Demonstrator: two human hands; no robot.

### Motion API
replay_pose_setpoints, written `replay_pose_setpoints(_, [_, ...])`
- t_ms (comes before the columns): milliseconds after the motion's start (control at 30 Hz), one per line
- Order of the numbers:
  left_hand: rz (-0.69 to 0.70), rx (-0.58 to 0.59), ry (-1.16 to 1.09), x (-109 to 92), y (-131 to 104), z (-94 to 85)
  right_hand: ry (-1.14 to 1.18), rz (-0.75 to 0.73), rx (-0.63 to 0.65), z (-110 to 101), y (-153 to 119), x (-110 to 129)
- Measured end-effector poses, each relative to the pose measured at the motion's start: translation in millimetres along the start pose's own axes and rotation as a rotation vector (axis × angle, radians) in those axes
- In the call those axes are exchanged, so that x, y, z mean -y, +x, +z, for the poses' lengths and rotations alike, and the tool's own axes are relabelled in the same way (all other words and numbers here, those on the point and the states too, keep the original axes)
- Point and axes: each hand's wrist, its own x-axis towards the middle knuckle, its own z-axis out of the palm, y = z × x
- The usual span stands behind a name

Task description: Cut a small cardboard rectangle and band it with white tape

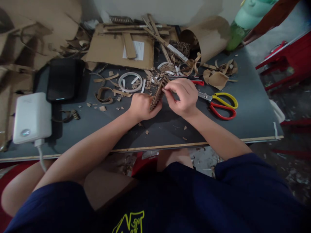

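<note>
My left hand (145, 106) is closed around a narrow piece of corrugated cardboard (157, 94), which slants up and away with its fluted edge showing. At the far end of that piece, my right hand (182, 95) pinches its edge between thumb and forefinger. Whether a small scrap sits inside the pinch is too small to tell. Just right of my right hand lie scissors (222, 105) with one yellow and one red handle. Cardboard shreds and a roll of tape (130, 82) lie beyond my left hand.
At the left are a white power bank (32, 118) with a cable and a black case (62, 79). Flat cardboard (116, 48), strips and a cardboard tube (211, 37) are stacked at the back. A green bottle (246, 22) stands back right. The table's front edge (155, 148) is near my forearms.
</note>
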Motion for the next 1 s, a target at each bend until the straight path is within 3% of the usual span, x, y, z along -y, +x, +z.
replay_pose_setpoints(233, [-0.058, -0.05, -0.046, 2, 2, -0.1, 0.094, 0.125, 0.048, 2, -3, -11])
replay_pose_setpoints(533, [0.03, -0.076, -0.05, 4, 1, 1.5, 0.079, 0.004, -0.091, -1, 2, -4])
replay_pose_setpoints(867, [0.058, -0.044, -0.044, 5, 2, 1.4, 0.162, 0.04, 0.037, -9, 9, -2])
replay_pose_setpoints(1000, [0.044, 0.021, -0.068, 5, 2, 0.6, 0.204, 0.067, 0.1, -12, 11, -1])
